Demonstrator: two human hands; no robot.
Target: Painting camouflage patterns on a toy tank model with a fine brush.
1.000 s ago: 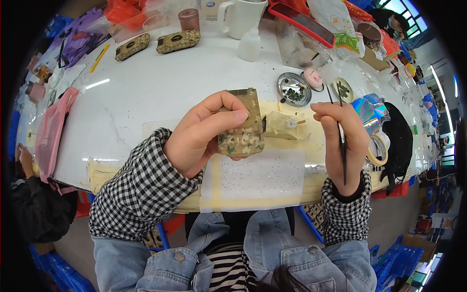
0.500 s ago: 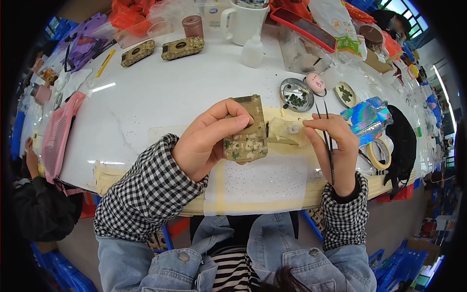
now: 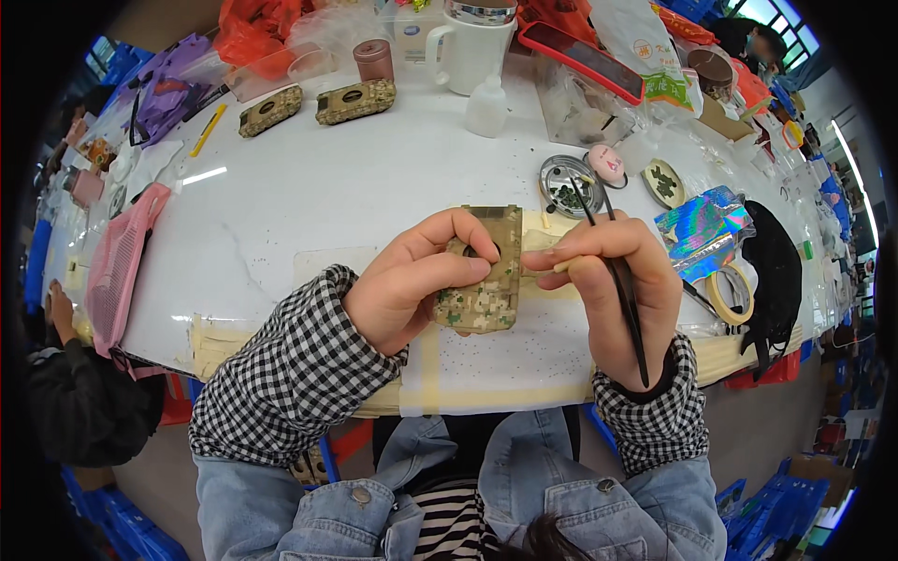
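My left hand (image 3: pixel 407 276) is closed round a flat camouflage model tank hull (image 3: pixel 479 304), thumb and forefinger beside the round hole in its top. My right hand (image 3: pixel 629 271) holds black tweezers (image 3: pixel 629 318) slanting through its fingers, their tips pointing away from me. Its thumb and forefinger also pinch a small pale stick-like piece (image 3: pixel 564 266) close to the hull's right edge. Whether that piece touches the hull I cannot tell. Under both hands lies a white sheet dotted with tiny specks (image 3: pixel 510 369). A block covered in cream tape (image 3: pixel 544 224) is partly hidden behind them.
Beyond my right hand are a round metal dish with small green parts (image 3: pixel 567 198), a pale dish (image 3: pixel 663 184) and a tape roll (image 3: pixel 730 297). Two more camouflage hulls stand at the back, near a white mug (image 3: pixel 465 56) and a squeeze bottle (image 3: pixel 486 107). A pink mesh basket (image 3: pixel 126 266) stands left.
My right hand has moved left, from the white knob on the taped block to the hull's edge, and now pinches a pale piece. The hull sits slightly lower in view.
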